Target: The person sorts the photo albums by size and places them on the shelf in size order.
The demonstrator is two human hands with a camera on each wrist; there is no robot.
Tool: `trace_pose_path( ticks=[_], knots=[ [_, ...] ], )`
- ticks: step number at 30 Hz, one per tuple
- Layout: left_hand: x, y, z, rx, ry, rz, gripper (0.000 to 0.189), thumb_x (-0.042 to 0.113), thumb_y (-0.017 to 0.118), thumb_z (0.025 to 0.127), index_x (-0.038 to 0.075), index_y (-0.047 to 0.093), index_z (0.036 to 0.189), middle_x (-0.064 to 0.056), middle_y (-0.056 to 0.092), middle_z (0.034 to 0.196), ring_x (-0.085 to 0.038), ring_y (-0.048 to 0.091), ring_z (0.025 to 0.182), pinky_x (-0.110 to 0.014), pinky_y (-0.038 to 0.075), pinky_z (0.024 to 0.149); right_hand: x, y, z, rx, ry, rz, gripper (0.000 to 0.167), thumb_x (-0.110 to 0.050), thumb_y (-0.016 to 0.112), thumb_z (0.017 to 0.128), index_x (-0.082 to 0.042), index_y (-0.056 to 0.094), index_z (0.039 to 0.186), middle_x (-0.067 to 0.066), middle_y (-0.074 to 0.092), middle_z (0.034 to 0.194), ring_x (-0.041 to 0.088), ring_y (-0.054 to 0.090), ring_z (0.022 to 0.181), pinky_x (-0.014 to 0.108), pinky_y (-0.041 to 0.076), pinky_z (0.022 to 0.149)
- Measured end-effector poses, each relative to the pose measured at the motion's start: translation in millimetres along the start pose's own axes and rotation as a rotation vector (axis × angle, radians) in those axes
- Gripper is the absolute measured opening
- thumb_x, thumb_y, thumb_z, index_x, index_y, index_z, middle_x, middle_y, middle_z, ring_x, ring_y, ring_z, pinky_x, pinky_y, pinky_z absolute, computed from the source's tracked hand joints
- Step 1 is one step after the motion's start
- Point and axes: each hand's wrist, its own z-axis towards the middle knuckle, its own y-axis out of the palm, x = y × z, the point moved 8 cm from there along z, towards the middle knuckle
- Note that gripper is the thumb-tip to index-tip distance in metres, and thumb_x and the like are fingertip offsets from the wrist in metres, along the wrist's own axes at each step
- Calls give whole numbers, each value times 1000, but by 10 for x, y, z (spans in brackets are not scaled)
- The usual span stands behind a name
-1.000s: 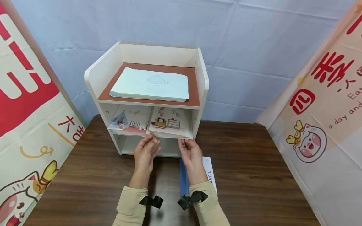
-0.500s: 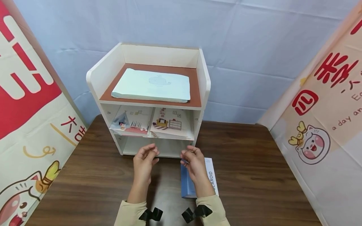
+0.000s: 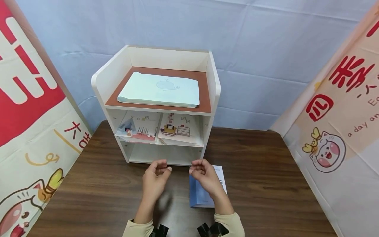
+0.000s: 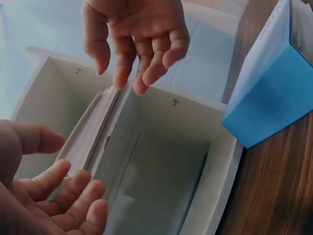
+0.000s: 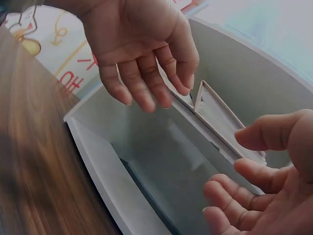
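Observation:
Both hands hover before the white shelf unit (image 3: 165, 163), palms facing each other and fingers loosely bent around nothing. My left hand (image 3: 155, 179) is over bare tabletop; my right hand (image 3: 208, 179) overlaps a thick blue-and-white book (image 3: 201, 196) lying on the table. On the middle shelf lies an open picture book (image 3: 177, 130) with drawings of a tent and furniture. Its page edges show in the right wrist view, where the book (image 5: 222, 115) stands slightly spread. A pale book with a whale drawing (image 3: 165, 92) rests on the brown top shelf.
The shelf stands on a dark wooden table (image 3: 254, 184) against a pale blue cloth (image 3: 251, 65). Printed banners (image 3: 325, 108) flank both sides. Below the picture book is the bottom compartment (image 3: 165, 154), with white walls.
Both hands have left the front edge of the picture book on the middle shelf and drawn back toward the person. The picture book stays in place on that shelf.

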Motion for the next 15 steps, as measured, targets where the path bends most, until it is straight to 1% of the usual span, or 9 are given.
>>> trace_pose_path(
  ticks=[2,5,8,10,12,15],
  knots=[
    [8,13,-17,-25,29,73,23,7,69,79,7,65,101,-6,65,93,-18,62,79,-30,50,67,-21,0,-30,-19,-20,-60,31,-2,62,83,4,52,112,15,58,98,22,55,82,29,45,68],
    [37,41,-43,-71,96,173,25,11,70,79,7,64,102,-5,64,95,-20,61,83,-36,50,69,-32,-3,-70,-54,-39,-160,34,-6,64,84,3,53,114,16,56,101,24,55,85,30,47,68],
    [68,80,-76,-130,167,274,26,14,71,79,8,64,103,-6,63,97,-24,60,88,-41,48,73,-30,-9,-108,-97,-44,-274,37,-12,65,84,0,53,117,13,56,103,24,56,88,32,48,68],
    [73,115,-98,-172,205,349,27,17,72,79,9,64,104,-6,62,100,-24,59,92,-42,47,77,-34,-9,-137,-127,-50,-355,39,-17,65,85,-2,53,119,11,56,104,24,57,90,34,48,69],
    [71,148,-115,-209,236,414,29,19,72,79,9,64,105,-6,61,100,-24,59,94,-42,46,78,-47,-11,-168,-147,-66,-426,41,-21,65,85,-3,53,119,10,57,104,26,57,91,37,49,70],
    [57,195,-140,-256,258,483,31,21,72,79,9,63,107,-6,60,102,-25,58,95,-43,46,78,-74,-15,-213,-172,-101,-515,42,-23,65,85,-4,52,120,13,57,106,31,57,94,42,48,72]
  ],
)
